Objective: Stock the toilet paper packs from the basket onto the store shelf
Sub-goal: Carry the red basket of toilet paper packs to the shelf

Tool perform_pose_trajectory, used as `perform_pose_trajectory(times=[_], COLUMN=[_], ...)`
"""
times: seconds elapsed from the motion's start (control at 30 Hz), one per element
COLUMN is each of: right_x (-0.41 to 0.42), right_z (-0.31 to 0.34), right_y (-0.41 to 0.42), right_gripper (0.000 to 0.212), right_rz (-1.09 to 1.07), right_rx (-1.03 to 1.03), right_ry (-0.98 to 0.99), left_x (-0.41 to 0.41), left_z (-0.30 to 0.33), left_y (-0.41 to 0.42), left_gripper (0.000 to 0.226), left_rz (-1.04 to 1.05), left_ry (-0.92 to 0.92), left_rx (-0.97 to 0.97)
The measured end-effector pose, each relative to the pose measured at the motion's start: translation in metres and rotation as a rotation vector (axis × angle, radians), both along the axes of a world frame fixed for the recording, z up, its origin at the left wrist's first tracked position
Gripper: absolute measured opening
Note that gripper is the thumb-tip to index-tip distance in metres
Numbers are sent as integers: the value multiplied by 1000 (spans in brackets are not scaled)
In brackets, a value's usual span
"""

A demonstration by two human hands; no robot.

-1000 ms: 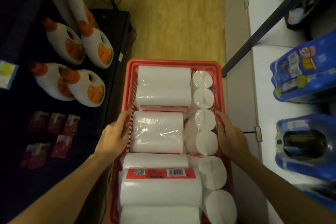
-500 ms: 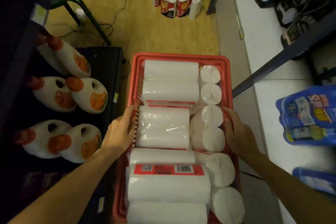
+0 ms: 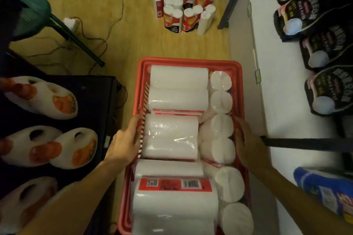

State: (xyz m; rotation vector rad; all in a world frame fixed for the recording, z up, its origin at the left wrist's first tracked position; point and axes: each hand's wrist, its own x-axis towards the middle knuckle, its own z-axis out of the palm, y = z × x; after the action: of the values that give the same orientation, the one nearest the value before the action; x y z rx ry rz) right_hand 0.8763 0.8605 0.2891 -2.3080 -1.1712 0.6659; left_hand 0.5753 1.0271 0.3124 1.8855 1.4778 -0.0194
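We clasp the full red basket (image 3: 191, 63) by its side rims, left hand (image 3: 124, 141) at nine o'clock, right hand (image 3: 248, 143) at three, toilet paper packs (image 3: 170, 137) all unshelved.

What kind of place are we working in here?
Most likely a shop aisle: a white shelf with price tags on its edge, rows of detergent jugs opposite, and a red basket full of wrapped rolls.

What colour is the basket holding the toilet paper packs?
Red: the basket is plastic, with a hand on each side, seen in the head view, the only one.
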Motion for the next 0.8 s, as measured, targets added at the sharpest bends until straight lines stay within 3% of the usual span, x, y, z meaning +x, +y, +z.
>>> perform_pose_trajectory(times=[0.2,0.33,0.53,0.6,0.7,0.8], right_x=[13,24,49,62,86,113], right_z=[-20,-33,-41,-41,-42,-46], right_y=[90,156,228,247,275,299], right_gripper=[39,47,59,62,49,27], right_rz=[-124,-190,-194,-262,-308,-417], right_rx=[-124,-95,-57,-47,-31,-86], right_ry=[161,270,93,114,41,119], left_x=[25,43,87,111,155,200], left_z=[-26,-42,-47,-46,-43,-44], left_y=[100,176,279,311,353,388], left_gripper=[52,52,47,46,52,61], left_rz=[-21,-79,-164,-206,-294,-310], left_ry=[54,59,64,74,92,144], left_rx=[-74,-63,-5,15,19,-22])
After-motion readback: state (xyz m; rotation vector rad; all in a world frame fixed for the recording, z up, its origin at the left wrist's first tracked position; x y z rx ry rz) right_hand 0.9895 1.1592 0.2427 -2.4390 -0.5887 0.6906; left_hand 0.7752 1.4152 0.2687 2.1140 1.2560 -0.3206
